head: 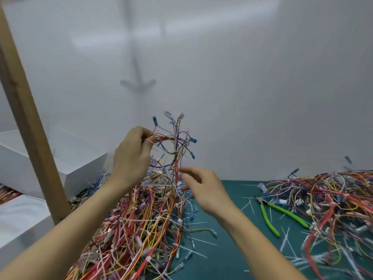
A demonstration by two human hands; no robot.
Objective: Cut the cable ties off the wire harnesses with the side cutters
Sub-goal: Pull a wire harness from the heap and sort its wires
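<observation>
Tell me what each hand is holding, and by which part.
The left hand pinches a wire harness by a loop of its wires. The right hand holds nothing; the side cutters lie on the mat.

Seen over the green mat (222, 259), the left forearm (70, 229) and right forearm (262, 245) are bare to the wrist. The left hand (131, 158) and right hand (203, 188) are likewise bare, with slender fingers.

no readable text, labels, or numbers

green-handled side cutters (278, 215), teal mat (234, 249), red, yellow wires (137, 229)
</observation>
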